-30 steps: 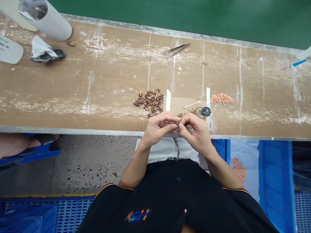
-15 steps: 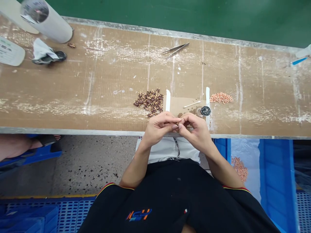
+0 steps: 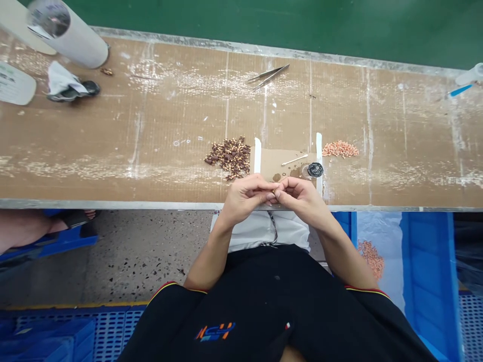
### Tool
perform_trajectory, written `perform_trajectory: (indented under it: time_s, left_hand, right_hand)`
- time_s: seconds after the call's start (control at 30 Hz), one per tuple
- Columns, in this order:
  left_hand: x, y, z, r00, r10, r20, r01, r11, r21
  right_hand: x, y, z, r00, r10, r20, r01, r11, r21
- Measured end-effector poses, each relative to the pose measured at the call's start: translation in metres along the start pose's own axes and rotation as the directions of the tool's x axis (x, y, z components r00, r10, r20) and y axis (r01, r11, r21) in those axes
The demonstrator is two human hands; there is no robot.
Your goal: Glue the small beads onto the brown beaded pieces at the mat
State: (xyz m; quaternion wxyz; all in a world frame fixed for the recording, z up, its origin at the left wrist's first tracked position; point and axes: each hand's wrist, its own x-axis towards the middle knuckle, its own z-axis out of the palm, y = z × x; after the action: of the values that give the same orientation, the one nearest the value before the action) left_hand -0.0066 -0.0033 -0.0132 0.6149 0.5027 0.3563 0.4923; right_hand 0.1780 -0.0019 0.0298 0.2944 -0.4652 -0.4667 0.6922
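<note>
My left hand point(image 3: 247, 197) and my right hand point(image 3: 300, 195) meet fingertip to fingertip over the front edge of the table. Both pinch at a tiny piece between them, mostly hidden and too small to name. Just beyond the fingers lies a cardboard patch point(image 3: 275, 158) with dark wet spots, held by white tape strips. On it rest a cotton swab point(image 3: 295, 160) and a small jar with a black top point(image 3: 315, 170). Left of the patch spreads a pile of small dark brown and gold pieces point(image 3: 230, 157); at the right sits a pile of small orange-pink pieces point(image 3: 340, 149).
Tweezers point(image 3: 268, 76) lie farther back on the cardboard-covered table point(image 3: 181, 110). A white cylinder point(image 3: 71, 37), a white bottle point(image 3: 15, 85) and a cloth point(image 3: 62, 80) stand at the far left. A blue bin point(image 3: 428, 261) with orange pieces is below right. Another person's leg point(image 3: 28, 229) shows at left.
The view has shifted slightly, so the table things appear a little farther left. My right fingertips have moved slightly against the left ones; both hands stay pinched together.
</note>
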Motion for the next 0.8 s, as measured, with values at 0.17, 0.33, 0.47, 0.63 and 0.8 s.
perform_trajectory:
  time_s: [0.17,0.33,0.47,0.63,0.8]
  left_hand:
    - [-0.006,-0.002,0.003,0.999,-0.001,-0.041,-0.002,0.997,-0.083]
    - [-0.016,0.002,0.017,0.986,0.094,-0.139,-0.101,0.994,-0.045]
    - [-0.023,0.019,0.028,0.980,0.153,-0.125,-0.153,0.988,0.009]
    - [-0.027,0.053,0.036,0.978,0.180,-0.105,-0.169,0.980,0.102]
    - [-0.024,0.074,0.039,0.985,0.128,-0.118,-0.107,0.980,0.170]
  right_hand:
    - [-0.011,0.004,0.007,0.996,-0.064,-0.057,0.067,0.997,0.048]
    - [-0.028,0.008,0.016,0.994,-0.057,-0.092,0.061,0.997,0.043]
    - [-0.038,-0.001,0.018,0.992,-0.080,-0.095,0.084,0.996,0.035]
    - [-0.047,-0.020,0.015,0.984,-0.151,-0.093,0.151,0.989,-0.007]
    - [-0.047,-0.033,0.010,0.976,-0.211,-0.044,0.208,0.976,-0.070]
